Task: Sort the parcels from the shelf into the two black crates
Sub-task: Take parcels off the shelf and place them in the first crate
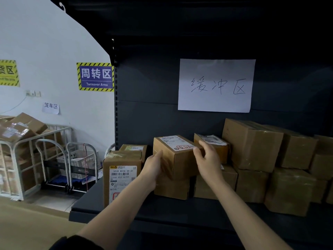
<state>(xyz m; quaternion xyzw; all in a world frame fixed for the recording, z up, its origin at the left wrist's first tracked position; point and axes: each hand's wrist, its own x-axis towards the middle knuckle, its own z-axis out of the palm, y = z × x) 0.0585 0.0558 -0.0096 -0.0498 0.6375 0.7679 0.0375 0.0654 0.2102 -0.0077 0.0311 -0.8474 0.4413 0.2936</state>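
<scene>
A small brown cardboard parcel (177,156) with a white label on top sits on another box on the dark shelf (180,208). My left hand (153,168) holds its left side, fingers curled round the front corner. My right hand (209,159) grips its right edge. A taller parcel with a barcode label (121,175) stands to the left at the shelf's front. Another labelled parcel (215,145) lies just behind my right hand. Several larger plain boxes (252,145) are stacked to the right. No black crates are in view.
A white paper sign (216,85) hangs on the shelf's back panel. To the left stand a metal cage trolley (21,159) full of boxes, hand carts (72,168) and a white wall with a blue "Turnover Area" sign (96,76).
</scene>
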